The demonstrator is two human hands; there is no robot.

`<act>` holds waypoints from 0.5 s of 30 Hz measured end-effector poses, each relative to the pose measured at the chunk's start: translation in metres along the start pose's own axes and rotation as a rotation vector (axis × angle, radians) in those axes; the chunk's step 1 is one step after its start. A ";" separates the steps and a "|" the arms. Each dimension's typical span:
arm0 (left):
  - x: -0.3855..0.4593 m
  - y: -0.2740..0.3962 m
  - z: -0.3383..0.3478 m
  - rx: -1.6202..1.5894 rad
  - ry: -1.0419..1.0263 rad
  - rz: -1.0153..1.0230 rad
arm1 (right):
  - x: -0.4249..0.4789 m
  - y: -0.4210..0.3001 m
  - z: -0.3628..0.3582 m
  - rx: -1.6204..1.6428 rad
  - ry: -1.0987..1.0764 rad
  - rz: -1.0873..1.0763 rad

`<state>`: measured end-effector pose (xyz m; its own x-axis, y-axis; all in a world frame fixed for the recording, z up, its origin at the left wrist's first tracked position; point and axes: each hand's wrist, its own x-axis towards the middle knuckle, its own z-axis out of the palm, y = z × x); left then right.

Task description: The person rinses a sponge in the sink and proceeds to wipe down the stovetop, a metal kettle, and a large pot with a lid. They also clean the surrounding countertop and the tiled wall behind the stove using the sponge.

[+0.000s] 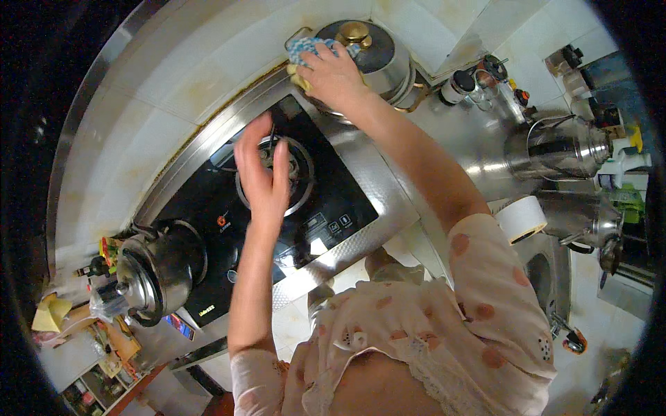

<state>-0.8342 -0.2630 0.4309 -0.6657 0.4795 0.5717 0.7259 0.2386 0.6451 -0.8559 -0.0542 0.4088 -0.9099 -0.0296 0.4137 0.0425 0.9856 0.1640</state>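
My right hand [333, 75] grips a blue-and-white cloth [307, 48], with something yellow [301, 78] under the fingers. It is by the side of a large metal pot [398, 78] with a dark lid [379, 52] and a gold-coloured knob [355, 32]. Part of the cloth lies against the lid's near-left edge. Over the burner [307, 195] of a black glass gas cooktop [338, 182], my left hand [263, 166] hangs with thumb and fingers apart and holds nothing. The left hand is slightly blurred and hides part of the burner.
A lidded steel pot [166, 268] stands at the cooktop's left end. Spice jars [458, 86], a steel kettle [567, 148] and a paper roll [521, 218] are on the right. Behind the cooktop runs a stained tile wall [171, 104]. A sink [541, 275] lies at the right.
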 end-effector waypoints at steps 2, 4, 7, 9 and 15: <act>0.058 0.005 0.036 0.025 -0.013 0.137 | -0.012 0.009 0.013 0.024 0.149 -0.021; 0.109 0.009 0.074 -0.007 -0.148 0.138 | -0.028 0.014 0.017 0.093 0.185 -0.070; 0.158 -0.008 0.136 0.110 -0.224 0.425 | -0.054 0.025 0.017 0.173 0.157 -0.126; 0.173 -0.025 0.168 0.166 -0.348 0.479 | -0.077 0.036 0.016 0.234 0.246 -0.090; 0.169 -0.040 0.189 0.098 -0.422 0.410 | -0.066 0.126 0.057 0.539 0.417 0.360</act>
<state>-0.9425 -0.0321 0.4059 -0.2160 0.8384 0.5004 0.9351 0.0302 0.3530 -0.8141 0.0817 0.3516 -0.6428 0.3528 0.6799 0.0021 0.8884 -0.4590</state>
